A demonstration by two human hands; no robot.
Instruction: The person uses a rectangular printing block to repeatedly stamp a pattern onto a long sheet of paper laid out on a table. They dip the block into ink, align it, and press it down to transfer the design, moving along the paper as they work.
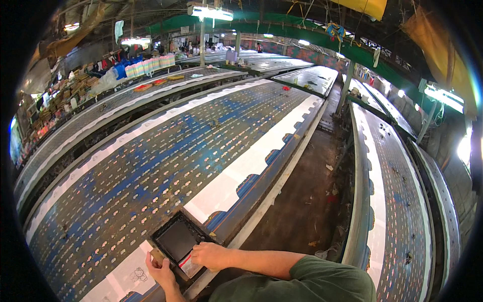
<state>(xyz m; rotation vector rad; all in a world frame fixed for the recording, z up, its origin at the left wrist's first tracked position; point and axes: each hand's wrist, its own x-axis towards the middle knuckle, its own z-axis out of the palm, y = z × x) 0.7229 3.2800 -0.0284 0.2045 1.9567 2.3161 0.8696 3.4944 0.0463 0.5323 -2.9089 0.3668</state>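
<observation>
A small dark screen-printing frame (157, 240) lies at the near edge of the long printing table, over a white fabric strip (236, 186). My left hand (161, 274) is closed on the frame's near left side, thumb raised along the rim. Inside the frame, my right hand (210, 255) grips a squeegee (189, 266) with a pale and red edge, at the near end of the dark mesh. Its blade is partly hidden by my fingers. Beside my left hand, a black outline of a cartoon figure (139, 275) shows on the white fabric.
The long table (136, 166) carries rows of small marks and blue stains. On the right, past a brown aisle floor (297, 211), runs another printing table (397, 186). A post (346, 88) stands by the aisle. Stacked goods (151, 65) line the far left.
</observation>
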